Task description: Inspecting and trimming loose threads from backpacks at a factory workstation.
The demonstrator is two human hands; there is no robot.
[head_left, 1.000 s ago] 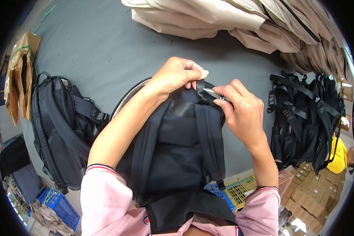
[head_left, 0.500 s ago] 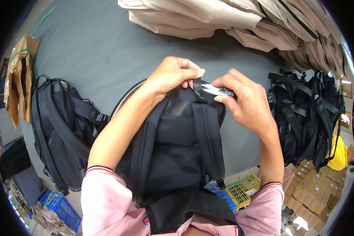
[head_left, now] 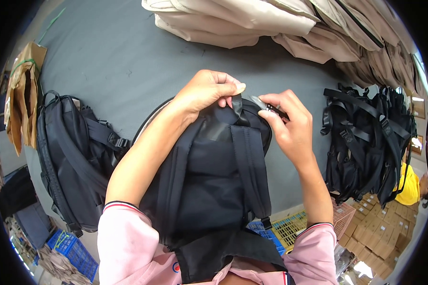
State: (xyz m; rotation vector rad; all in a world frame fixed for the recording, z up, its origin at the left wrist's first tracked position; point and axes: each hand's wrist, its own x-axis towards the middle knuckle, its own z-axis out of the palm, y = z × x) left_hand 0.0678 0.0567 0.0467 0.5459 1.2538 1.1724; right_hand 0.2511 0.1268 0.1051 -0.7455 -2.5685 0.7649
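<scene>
A black backpack [head_left: 214, 166] lies in front of me on the grey table, its shoulder straps facing up. My left hand [head_left: 211, 92] pinches the black webbing loop [head_left: 238, 107] at the top of the pack and pulls it upward. Just right of that loop, my right hand [head_left: 290, 118] is closed round a pair of small thread snips [head_left: 266, 106] with dark handles and pale metal blades. The blades look close together and stand apart from the loop, over the pack's upper right edge.
Another black backpack [head_left: 73, 156] rests at the left. Several black packs [head_left: 366, 142] are piled at the right, and beige bags [head_left: 242, 23] lie along the far side. Brown paper [head_left: 24, 95] stands at the left edge. Plastic crates [head_left: 290, 230] and cardboard boxes [head_left: 380, 232] sit below the table.
The snips' blades were spread at the loop; now they are nearer together and drawn off it to the right. My left hand keeps its pinch on the loop, nearly unmoved.
</scene>
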